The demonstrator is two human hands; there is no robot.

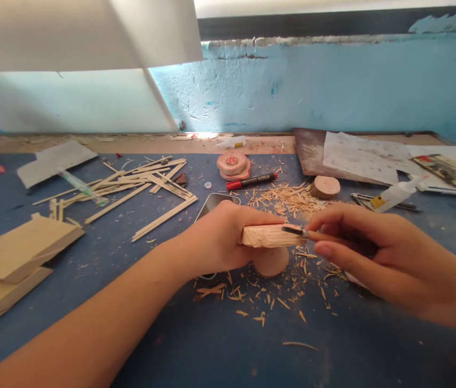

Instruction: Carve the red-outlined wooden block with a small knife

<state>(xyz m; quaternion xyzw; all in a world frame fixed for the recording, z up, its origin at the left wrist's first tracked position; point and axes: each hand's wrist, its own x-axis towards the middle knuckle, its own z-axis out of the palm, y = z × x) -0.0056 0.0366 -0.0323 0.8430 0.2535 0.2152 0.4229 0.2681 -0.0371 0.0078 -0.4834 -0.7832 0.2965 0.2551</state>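
Note:
My left hand (228,237) is closed around a thick wood slice (268,236), holding it edge-on above the table with its rough, cut side toward me. In my right hand (373,253) is a slim tool with a dark, flat tip (292,230) and a pale metal collar; the fingers pinch its handle and hide most of it. That tip lies against the slice's side, near the right end. Just below, a second round wood slice (272,262) rests on the table, partly covered by the held one. Wood shavings (288,196) surround both hands.
A phone (217,202) lies partly under my left hand. Behind are stacked wood slices (233,164), a red marker (252,181) and another slice (325,187). Thin sticks (142,180) and boards (21,245) lie left; a glue bottle (395,195) and papers (365,153) are right.

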